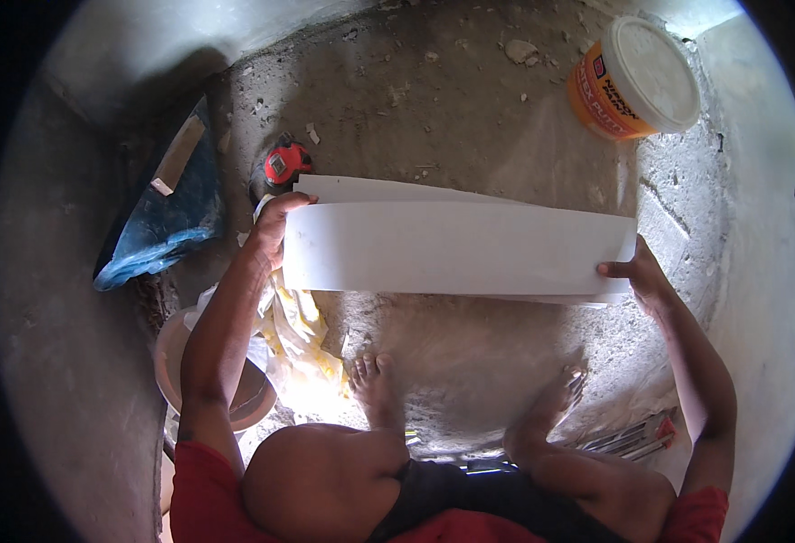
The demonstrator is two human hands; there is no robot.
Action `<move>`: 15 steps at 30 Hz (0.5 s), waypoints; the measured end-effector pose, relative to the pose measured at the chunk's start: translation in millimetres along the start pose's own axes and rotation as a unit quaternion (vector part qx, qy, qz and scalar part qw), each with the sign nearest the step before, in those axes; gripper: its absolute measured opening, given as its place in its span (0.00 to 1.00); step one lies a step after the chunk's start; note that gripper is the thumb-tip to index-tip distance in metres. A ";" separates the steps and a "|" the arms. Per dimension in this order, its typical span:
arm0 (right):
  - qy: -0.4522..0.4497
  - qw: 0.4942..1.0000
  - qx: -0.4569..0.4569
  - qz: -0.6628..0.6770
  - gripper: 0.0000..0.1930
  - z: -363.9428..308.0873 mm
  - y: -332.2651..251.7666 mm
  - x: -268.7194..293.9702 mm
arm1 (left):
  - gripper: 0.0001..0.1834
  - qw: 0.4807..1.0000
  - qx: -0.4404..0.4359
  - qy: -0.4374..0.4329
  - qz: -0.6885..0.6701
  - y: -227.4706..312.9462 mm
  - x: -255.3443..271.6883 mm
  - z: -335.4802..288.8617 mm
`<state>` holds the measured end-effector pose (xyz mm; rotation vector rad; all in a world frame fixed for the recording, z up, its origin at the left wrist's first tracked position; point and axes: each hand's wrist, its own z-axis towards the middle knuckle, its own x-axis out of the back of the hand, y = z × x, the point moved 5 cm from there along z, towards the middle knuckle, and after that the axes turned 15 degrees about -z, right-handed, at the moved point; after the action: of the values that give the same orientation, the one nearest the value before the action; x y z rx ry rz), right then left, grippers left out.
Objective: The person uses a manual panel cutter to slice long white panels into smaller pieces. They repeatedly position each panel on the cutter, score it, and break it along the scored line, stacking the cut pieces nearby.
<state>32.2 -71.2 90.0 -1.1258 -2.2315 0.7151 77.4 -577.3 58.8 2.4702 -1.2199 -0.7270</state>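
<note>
Between my hands I hold a long white sheet (461, 249) by its two short ends. A second white sheet (361, 187) shows behind it along the upper edge, turned slightly, and whether it is held too I cannot tell. My left hand (275, 228) grips the left end, thumb over the top corner and fingers mostly hidden. At the right end, my right hand (643, 279) pinches with its thumb on the front face and its fingers behind. A red and black tape measure (282, 166) lies on the floor just beyond my left hand.
A white-lidded orange bucket (633, 81) stands far right by the wall. To the left are a blue plastic sheet (176, 213) with a wooden piece (180, 156) on it, a round tub (171, 362) and crumpled yellow-white wrapping (298, 335). Metal tools (628, 441) lie near my right foot.
</note>
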 end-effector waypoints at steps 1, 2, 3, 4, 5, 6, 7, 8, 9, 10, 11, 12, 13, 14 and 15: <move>0.006 1.000 0.001 -0.009 0.43 0.1 -0.6 0.5 | 0.15 1.000 0.000 -0.002 -0.005 -0.5 1.3 0.0; 0.013 1.000 0.009 -0.012 0.43 -0.1 -1.8 1.1 | 0.16 1.000 -0.018 -0.016 0.002 -0.7 1.6 -0.4; 0.014 1.000 0.022 -0.015 0.43 -0.8 -3.5 1.0 | 0.16 0.999 -0.039 -0.027 0.008 -1.3 2.6 -1.1; 0.022 0.999 0.013 -0.021 0.44 -1.2 -2.6 1.3 | 0.17 0.998 -0.056 -0.021 0.019 -2.0 5.1 -1.7; 0.025 0.999 0.007 -0.027 0.46 -3.5 -1.7 1.5 | 0.18 0.996 -0.071 -0.051 0.005 -4.3 5.0 -3.1; 0.028 0.999 0.013 -0.028 0.48 -6.2 -1.7 1.3 | 0.18 0.994 -0.083 -0.064 -0.004 -7.1 6.5 -4.4; 0.048 0.998 0.000 -0.032 0.49 -9.1 0.9 1.6 | 0.19 0.991 -0.096 -0.095 -0.016 -9.1 7.0 -6.5; 0.069 0.997 0.001 -0.031 0.51 -13.8 2.8 1.6 | 0.20 0.990 -0.122 -0.075 -0.003 -9.8 12.4 -8.1; 0.090 0.995 0.003 -0.031 0.53 -17.7 4.4 1.9 | 0.21 0.986 -0.151 -0.075 0.007 -10.1 15.9 -9.4; 0.083 0.996 0.019 -0.028 0.53 -21.6 5.1 -0.9 | 0.22 0.980 -0.183 -0.075 0.016 -10.5 19.5 -11.2; 0.077 0.996 0.036 -0.025 0.54 -26.4 6.1 -2.9 | 0.22 0.978 -0.205 -0.042 -0.018 -13.1 26.6 -12.0; 0.076 0.995 0.058 -0.025 0.55 -32.0 6.4 -3.4 | 0.23 0.972 -0.229 -0.009 -0.054 -15.9 33.3 -13.0; 0.128 0.989 0.048 -0.056 0.54 -40.1 12.3 -4.6 | 0.24 0.966 -0.239 0.040 -0.092 -19.3 42.0 -14.6; 0.124 0.987 0.086 -0.049 0.54 -47.7 13.2 -8.3 | 0.24 0.959 -0.268 0.010 -0.090 -18.7 42.3 -17.6; 0.133 0.985 0.102 -0.047 0.54 -54.5 17.5 -13.1 | 0.25 0.955 -0.282 -0.002 -0.090 -19.1 44.2 -21.3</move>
<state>84.6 -61.4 114.5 -0.9499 -1.9261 0.6924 124.4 -600.5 53.9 2.1048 -0.6624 -0.9686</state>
